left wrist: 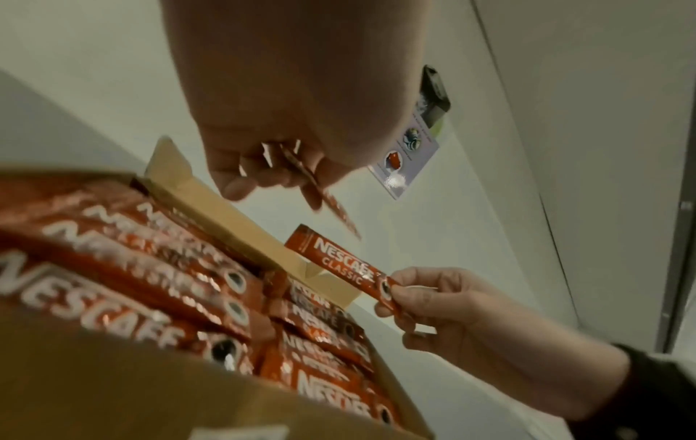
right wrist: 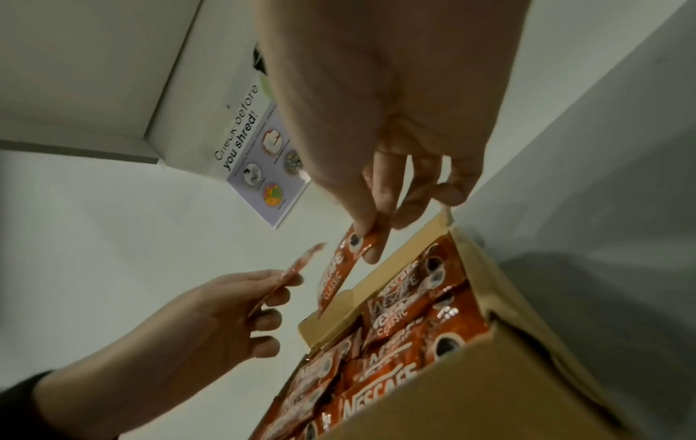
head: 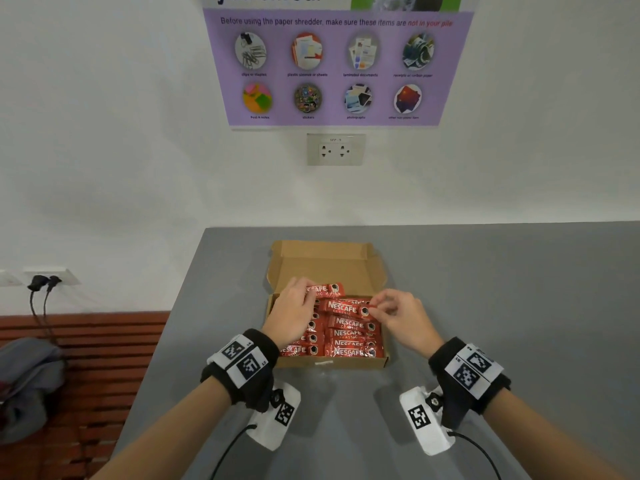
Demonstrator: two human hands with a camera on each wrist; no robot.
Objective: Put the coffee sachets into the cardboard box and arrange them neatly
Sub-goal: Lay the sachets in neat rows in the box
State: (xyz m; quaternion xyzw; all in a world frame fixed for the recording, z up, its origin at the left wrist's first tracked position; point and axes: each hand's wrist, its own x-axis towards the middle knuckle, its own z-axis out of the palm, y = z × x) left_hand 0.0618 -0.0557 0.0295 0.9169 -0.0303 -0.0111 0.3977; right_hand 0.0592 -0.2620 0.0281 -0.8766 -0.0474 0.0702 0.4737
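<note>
**Ana:** Head view showed both hands over the cardboard box (head: 329, 362), each with one Nescafé Classic sachet. The right hand (head: 401, 315) pinched its sachet (head: 344, 308) by the cup-printed end, thumb against fingertips, so the rest of the stick ran out leftward from the pinch, above the right-hand column of packed sachets (head: 353, 337).

**Ben:** And the left hand (head: 294, 310)?

**Ana:** Its fingers were curled over the near end of the second sachet (head: 325, 289), the free end sticking out past them toward the box's raised lid (head: 325, 265). My guess: holding by one end left the body free to be laid flat into the far gap of each column.

**Ben:** Did the wrist cameras add anything?

**Ana:** Left wrist view showed, from below, that the right hand's sachet (left wrist: 339, 265) hung clear above the box's far wall (left wrist: 233, 220), not touching the rows. Right wrist view showed the left hand's sachet (right wrist: 297, 268) edge-on, thin and pinched between thumb and fingertips, just beside the right hand's stick. Neither showed the grey table (head: 485, 289), which only the head view did.
</note>
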